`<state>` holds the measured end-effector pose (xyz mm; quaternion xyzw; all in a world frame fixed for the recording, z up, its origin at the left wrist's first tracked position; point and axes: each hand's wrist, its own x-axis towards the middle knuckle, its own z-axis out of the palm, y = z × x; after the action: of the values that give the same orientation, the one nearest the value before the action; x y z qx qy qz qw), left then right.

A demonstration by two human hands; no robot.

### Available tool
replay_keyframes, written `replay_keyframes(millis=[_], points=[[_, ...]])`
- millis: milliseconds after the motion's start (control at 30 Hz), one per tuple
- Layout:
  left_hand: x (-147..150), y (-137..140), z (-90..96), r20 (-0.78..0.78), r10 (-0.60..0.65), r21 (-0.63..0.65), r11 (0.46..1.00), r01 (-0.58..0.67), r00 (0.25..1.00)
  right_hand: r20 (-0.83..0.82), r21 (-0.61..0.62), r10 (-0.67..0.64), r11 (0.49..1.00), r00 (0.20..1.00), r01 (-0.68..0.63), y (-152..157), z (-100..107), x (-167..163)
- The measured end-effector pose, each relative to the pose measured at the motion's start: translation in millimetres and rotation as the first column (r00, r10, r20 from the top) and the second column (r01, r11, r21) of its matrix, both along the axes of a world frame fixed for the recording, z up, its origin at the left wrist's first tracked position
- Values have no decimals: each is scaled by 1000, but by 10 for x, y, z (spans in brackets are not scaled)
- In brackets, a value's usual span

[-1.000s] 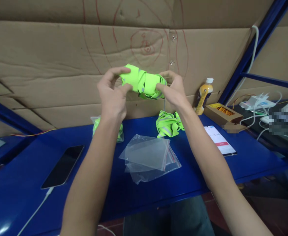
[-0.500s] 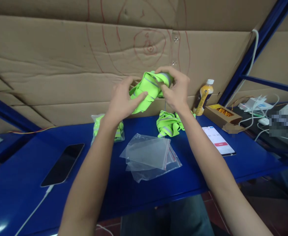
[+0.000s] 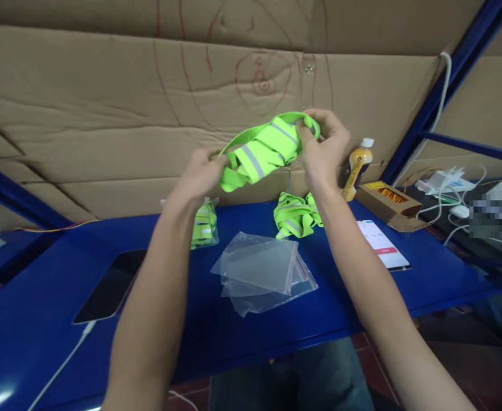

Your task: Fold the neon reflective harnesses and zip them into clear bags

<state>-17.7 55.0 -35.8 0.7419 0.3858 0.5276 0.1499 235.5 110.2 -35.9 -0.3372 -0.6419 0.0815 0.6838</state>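
Note:
A neon-green bundle of reflective straps [image 3: 261, 149] with grey stripes is stretched between my two hands above the table. My left hand [image 3: 201, 174] pinches its left end. At the other end, my right hand [image 3: 325, 145] has thumb and fingers closed on the straps, with part of a loop around the fingers. Below lie several clear zip bags [image 3: 259, 265], overlapping. Behind them rest loose green reflective straps [image 3: 293, 216] in a heap. A clear bag packed with green straps [image 3: 205, 225] sits partly behind my left forearm.
On the blue table [image 3: 251, 342], a dark phone [image 3: 109, 288] with a white cable lies left, and a lit phone [image 3: 385, 245] lies right. A bottle [image 3: 357, 170] and an open cardboard box [image 3: 390, 202] stand at the back right. Cardboard [image 3: 83, 103] walls the back.
My hands have moved apart, my left to the left and my right to the right. The strap bundle is now drawn out longer between them, with a loop along its top.

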Motion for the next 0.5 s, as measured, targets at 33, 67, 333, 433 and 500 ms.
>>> replay_keyframes(millis=[33, 67, 333, 433, 500], points=[[23, 2, -3, -46, 33, 29, 999, -32, 998, -24, 8, -28, 1000, 999, 28, -26, -3, -23], [60, -21, 10, -81, 40, 44, 998, -37, 996, -51, 10, -58, 998, 997, 59, -54, -3, -40], [537, -603, 291, -85, -113, 110, 986, 122, 990, -175, 21, -188, 981, 966, 195, -313, 98, 19], [695, -730, 300, -284, -92, 93, 988, 123, 954, -138, 3, -200, 979, 970, 202, -362, 100, -6], [776, -752, 281, -357, -9, 141, 988, 63, 934, -109, -11, -210, 978, 972, 210, -356, 79, -35]])
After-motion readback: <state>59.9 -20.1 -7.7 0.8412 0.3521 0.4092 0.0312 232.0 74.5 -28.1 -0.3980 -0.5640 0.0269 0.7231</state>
